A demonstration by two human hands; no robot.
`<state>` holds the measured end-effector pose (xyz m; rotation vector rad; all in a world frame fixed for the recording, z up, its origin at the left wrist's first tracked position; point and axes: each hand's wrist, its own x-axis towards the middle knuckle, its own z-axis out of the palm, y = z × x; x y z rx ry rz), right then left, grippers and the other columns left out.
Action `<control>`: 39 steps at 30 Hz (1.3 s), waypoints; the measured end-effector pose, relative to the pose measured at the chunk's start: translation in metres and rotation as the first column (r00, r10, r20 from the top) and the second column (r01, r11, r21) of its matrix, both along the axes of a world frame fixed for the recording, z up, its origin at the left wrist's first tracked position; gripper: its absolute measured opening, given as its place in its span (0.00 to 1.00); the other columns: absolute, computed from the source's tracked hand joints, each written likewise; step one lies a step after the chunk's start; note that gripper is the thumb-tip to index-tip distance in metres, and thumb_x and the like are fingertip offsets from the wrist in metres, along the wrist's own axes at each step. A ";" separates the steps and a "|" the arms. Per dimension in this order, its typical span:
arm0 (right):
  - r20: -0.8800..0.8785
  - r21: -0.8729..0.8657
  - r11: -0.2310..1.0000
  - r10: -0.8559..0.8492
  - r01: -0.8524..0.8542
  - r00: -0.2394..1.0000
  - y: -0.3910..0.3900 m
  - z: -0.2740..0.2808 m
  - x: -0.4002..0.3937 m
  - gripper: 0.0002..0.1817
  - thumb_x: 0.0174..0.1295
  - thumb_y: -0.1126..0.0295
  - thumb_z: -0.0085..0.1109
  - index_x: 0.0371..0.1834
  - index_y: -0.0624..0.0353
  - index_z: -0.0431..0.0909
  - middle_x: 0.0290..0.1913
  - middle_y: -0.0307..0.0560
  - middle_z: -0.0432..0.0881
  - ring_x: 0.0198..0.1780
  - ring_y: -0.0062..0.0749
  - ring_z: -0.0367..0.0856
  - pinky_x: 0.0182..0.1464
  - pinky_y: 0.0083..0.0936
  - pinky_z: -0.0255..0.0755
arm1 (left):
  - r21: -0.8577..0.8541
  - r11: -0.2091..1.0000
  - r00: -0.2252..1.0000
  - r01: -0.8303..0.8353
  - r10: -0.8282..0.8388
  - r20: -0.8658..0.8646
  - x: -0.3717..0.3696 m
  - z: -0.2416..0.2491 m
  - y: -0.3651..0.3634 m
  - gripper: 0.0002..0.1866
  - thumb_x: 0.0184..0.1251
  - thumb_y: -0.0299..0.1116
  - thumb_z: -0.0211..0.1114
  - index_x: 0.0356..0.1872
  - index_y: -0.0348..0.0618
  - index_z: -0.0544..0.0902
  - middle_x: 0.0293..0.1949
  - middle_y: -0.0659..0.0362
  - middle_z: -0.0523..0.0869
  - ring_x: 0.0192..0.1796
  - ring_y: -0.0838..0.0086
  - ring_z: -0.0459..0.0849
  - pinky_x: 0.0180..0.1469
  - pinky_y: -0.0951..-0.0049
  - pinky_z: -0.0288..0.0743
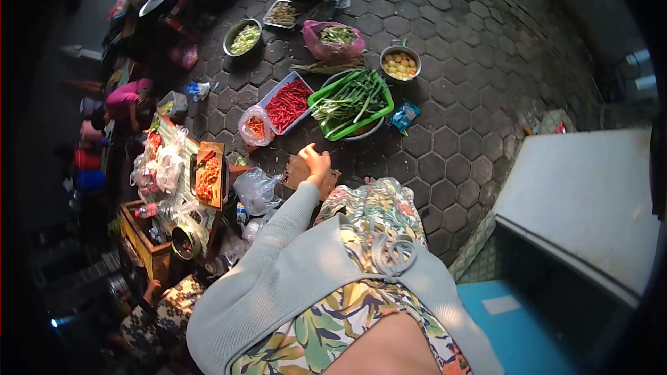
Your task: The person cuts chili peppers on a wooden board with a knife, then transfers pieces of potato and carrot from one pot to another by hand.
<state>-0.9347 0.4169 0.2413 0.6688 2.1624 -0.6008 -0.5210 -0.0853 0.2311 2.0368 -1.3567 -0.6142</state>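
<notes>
The head view shows the left hand [317, 162], fingers spread wide and holding nothing, over a brown board [300, 172], with red chillies [288, 103] at 11 o'clock; press flat and steady.

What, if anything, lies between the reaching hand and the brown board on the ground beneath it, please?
Nothing visible does. The left hand is right over the board, with no object between them. The clear bag lies to one side and the tray of red chillies sits beyond. The right hand is out of view.
</notes>
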 end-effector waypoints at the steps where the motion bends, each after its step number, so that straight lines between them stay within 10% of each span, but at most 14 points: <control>1: 0.011 -0.033 0.999 -0.014 0.014 1.000 -0.004 -0.004 0.005 0.15 0.59 0.67 0.45 0.49 0.55 0.68 0.30 0.50 0.77 0.22 0.38 0.74 0.18 0.34 0.66 | 0.062 0.996 0.985 -0.071 0.080 -0.150 -0.027 0.007 -0.014 0.30 0.46 0.29 0.69 0.53 0.39 0.68 0.55 0.41 0.61 0.59 0.51 0.62 0.62 0.57 0.59; 3: 0.013 -0.107 0.992 -0.059 0.060 0.998 -0.025 -0.014 0.012 0.15 0.60 0.67 0.46 0.51 0.56 0.67 0.32 0.49 0.77 0.23 0.37 0.74 0.20 0.34 0.67 | 0.277 0.929 0.851 -0.245 0.343 -0.398 -0.077 -0.022 -0.040 0.27 0.49 0.28 0.65 0.52 0.40 0.65 0.51 0.45 0.63 0.48 0.58 0.72 0.51 0.61 0.71; 4: 0.003 -0.143 0.986 -0.085 0.084 0.996 -0.039 -0.020 0.014 0.16 0.60 0.67 0.46 0.52 0.56 0.66 0.32 0.49 0.77 0.23 0.37 0.74 0.20 0.34 0.67 | 0.422 0.877 0.664 -0.232 0.459 -0.590 -0.114 0.047 -0.046 0.24 0.52 0.27 0.64 0.52 0.44 0.67 0.49 0.50 0.68 0.25 0.73 0.77 0.21 0.78 0.75; 7: -0.063 -0.268 0.955 -0.145 0.124 0.987 -0.102 -0.033 0.018 0.18 0.62 0.67 0.48 0.54 0.56 0.64 0.34 0.49 0.77 0.25 0.36 0.74 0.23 0.33 0.69 | 0.576 0.817 0.390 -0.029 0.540 -0.746 -0.183 0.069 -0.065 0.14 0.60 0.30 0.59 0.47 0.45 0.72 0.39 0.53 0.76 0.31 0.69 0.81 0.21 0.75 0.76; 10: -0.230 -0.420 0.905 -0.183 0.072 0.956 -0.185 -0.022 0.010 0.20 0.63 0.67 0.49 0.57 0.57 0.62 0.36 0.48 0.78 0.27 0.35 0.74 0.25 0.33 0.71 | 0.595 0.801 0.379 0.061 0.533 -0.757 -0.252 0.082 -0.076 0.14 0.60 0.30 0.59 0.47 0.45 0.73 0.38 0.55 0.79 0.29 0.69 0.81 0.21 0.73 0.75; 15: -0.577 -0.591 0.588 0.171 -0.552 0.799 -0.364 0.059 -0.046 0.22 0.67 0.68 0.47 0.63 0.58 0.59 0.44 0.51 0.77 0.41 0.35 0.77 0.47 0.29 0.73 | 0.601 0.798 0.376 0.057 0.540 -0.753 -0.344 0.110 -0.084 0.20 0.56 0.27 0.61 0.52 0.42 0.71 0.38 0.54 0.80 0.26 0.71 0.80 0.20 0.73 0.74; 21: -0.929 -0.157 -0.096 0.351 -0.983 0.114 -0.557 0.201 -0.015 0.23 0.66 0.63 0.48 0.61 0.64 0.63 0.57 0.62 0.71 0.60 0.56 0.68 0.63 0.44 0.60 | 0.688 0.722 0.502 -0.069 0.621 -0.602 -0.434 0.037 -0.165 0.19 0.55 0.31 0.61 0.49 0.38 0.72 0.31 0.55 0.78 0.25 0.76 0.77 0.25 0.69 0.75; 25: -0.982 0.099 -0.337 0.118 -0.936 -0.146 -0.629 0.173 -0.042 0.26 0.62 0.61 0.52 0.60 0.65 0.66 0.60 0.63 0.69 0.63 0.65 0.64 0.64 0.48 0.59 | 0.732 0.658 0.061 -0.174 0.749 -0.659 -0.463 0.051 -0.248 0.12 0.56 0.33 0.57 0.41 0.45 0.71 0.30 0.58 0.75 0.25 0.74 0.73 0.22 0.70 0.70; 29: -0.986 0.012 -0.453 0.140 -0.892 -0.085 -0.679 0.206 -0.091 0.24 0.65 0.61 0.51 0.58 0.66 0.67 0.51 0.60 0.74 0.51 0.57 0.72 0.56 0.43 0.65 | 0.726 0.648 -0.122 -0.228 0.721 -0.682 -0.492 0.084 -0.323 0.05 0.56 0.34 0.53 0.34 0.52 0.71 0.29 0.61 0.71 0.24 0.73 0.70 0.18 0.72 0.65; 34: -0.927 -0.333 -0.278 0.273 -0.901 0.258 -0.730 0.241 -0.141 0.18 0.67 0.64 0.51 0.54 0.64 0.68 0.44 0.53 0.76 0.45 0.43 0.76 0.50 0.36 0.67 | 0.709 0.682 0.039 -0.177 0.725 -0.688 -0.543 0.148 -0.383 0.10 0.57 0.34 0.59 0.38 0.42 0.76 0.21 0.60 0.74 0.21 0.72 0.73 0.21 0.73 0.68; 39: -0.869 -0.433 -0.215 0.356 -0.875 0.343 -0.776 0.224 -0.209 0.16 0.70 0.64 0.48 0.55 0.62 0.66 0.35 0.46 0.79 0.35 0.28 0.78 0.40 0.24 0.72 | 0.649 0.751 -0.081 -0.121 0.644 -0.760 -0.593 0.163 -0.437 0.17 0.59 0.32 0.58 0.50 0.44 0.70 0.39 0.53 0.74 0.37 0.68 0.77 0.34 0.70 0.74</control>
